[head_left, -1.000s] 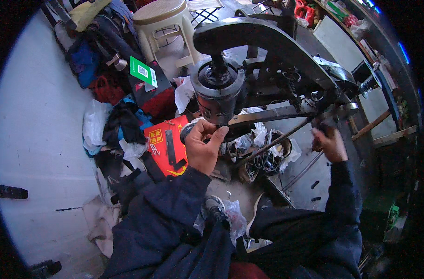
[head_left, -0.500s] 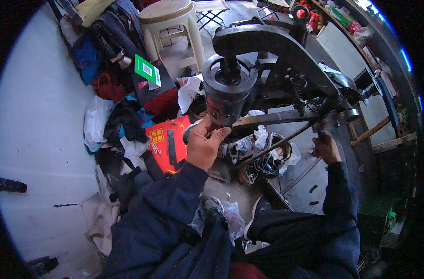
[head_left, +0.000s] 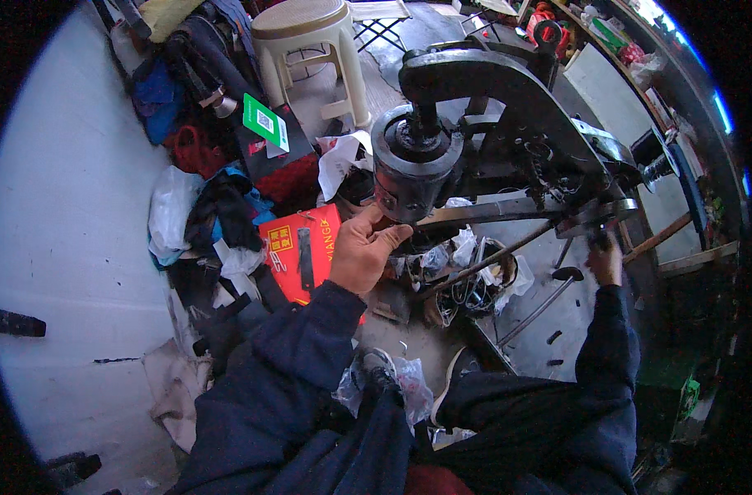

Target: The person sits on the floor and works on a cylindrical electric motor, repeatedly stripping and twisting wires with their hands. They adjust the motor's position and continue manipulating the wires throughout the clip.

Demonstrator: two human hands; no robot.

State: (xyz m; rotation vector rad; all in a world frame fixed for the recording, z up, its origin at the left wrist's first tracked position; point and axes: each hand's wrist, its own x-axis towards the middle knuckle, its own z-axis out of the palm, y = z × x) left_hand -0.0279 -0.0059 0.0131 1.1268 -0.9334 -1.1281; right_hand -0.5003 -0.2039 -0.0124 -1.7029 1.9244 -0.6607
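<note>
A black cast-metal machine, which looks like a hand-cranked shoe-patching machine (head_left: pixel 508 91), stands in front of me, its thick round head (head_left: pixel 416 169) hanging at the end of a curved arm. Just under that head, at its left side, is my left hand (head_left: pixel 361 252), fingers closed in a pinch at the tip of the narrow lower arm (head_left: pixel 483 212). Whatever lies between those fingers is hidden. Over on the right, below the machine's round wheel end (head_left: pixel 619 206), my right hand (head_left: pixel 605 262) is closed around a dark crank handle (head_left: pixel 597 239), slightly blurred.
Behind the machine stands a cream plastic stool (head_left: pixel 302 25). Left of my hand lie a red box (head_left: pixel 287 264), a green-and-white card (head_left: pixel 263 122) and piled bags and cloth. An open bag of odds and ends (head_left: pixel 475 276) sits underneath. A metal rod (head_left: pixel 534 313) slants at right.
My right hand has moved right and slightly up, uncovering a dark pad on the slanting rod. The machine's head sits a little further right in view. My left hand stays beneath it.
</note>
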